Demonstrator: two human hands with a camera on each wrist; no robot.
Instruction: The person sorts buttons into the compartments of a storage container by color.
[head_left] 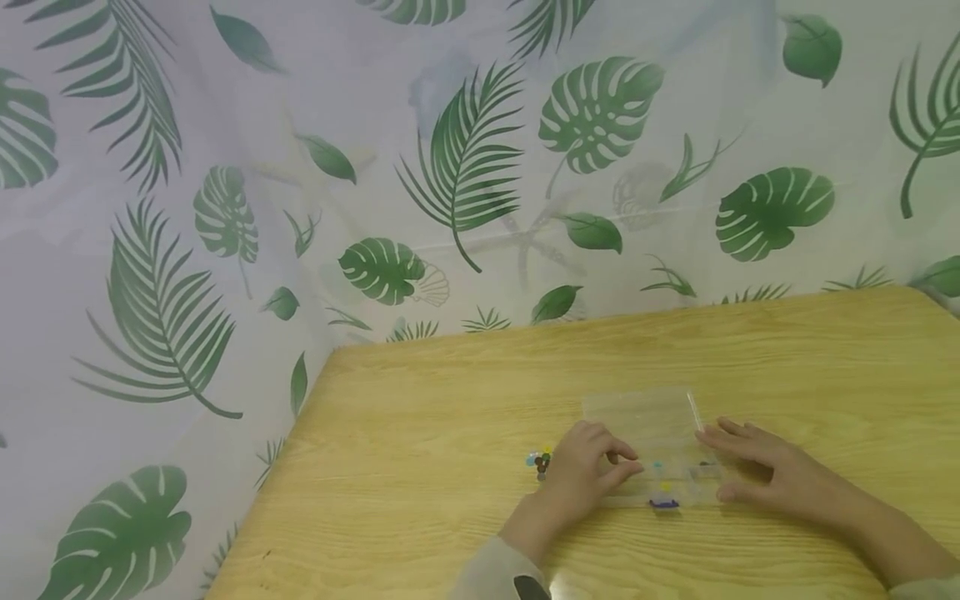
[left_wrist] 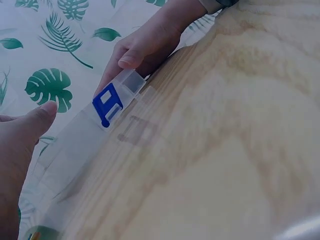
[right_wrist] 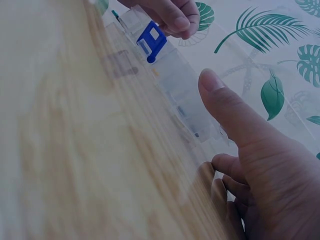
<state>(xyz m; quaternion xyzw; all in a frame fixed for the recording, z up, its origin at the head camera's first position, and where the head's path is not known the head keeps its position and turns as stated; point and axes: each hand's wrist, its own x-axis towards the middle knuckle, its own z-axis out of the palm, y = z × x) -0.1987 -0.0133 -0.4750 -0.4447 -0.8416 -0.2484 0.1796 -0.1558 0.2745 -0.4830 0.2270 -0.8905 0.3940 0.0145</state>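
Note:
A clear plastic compartment box [head_left: 697, 487] lies on the table, its transparent lid [head_left: 637, 408] raised at the back. A blue latch [left_wrist: 107, 105] sits on its front. Small teal, yellow and dark pieces show through the compartments. My left hand [head_left: 581, 462] is over the box's left part, thumb and index fingertips close together; I cannot tell whether something small is between them. At the box's right end my right hand [head_left: 780, 471] has its fingers extended near the lid edge and its thumb by the front corner. Its thumb [right_wrist: 225, 105] stands apart from the other fingers.
A small pile of coloured round pieces [head_left: 541, 462] lies just left of my left hand, partly hidden by it. The wooden table [head_left: 420, 517] meets a leaf-patterned curtain [head_left: 465, 308] at its back and left edges.

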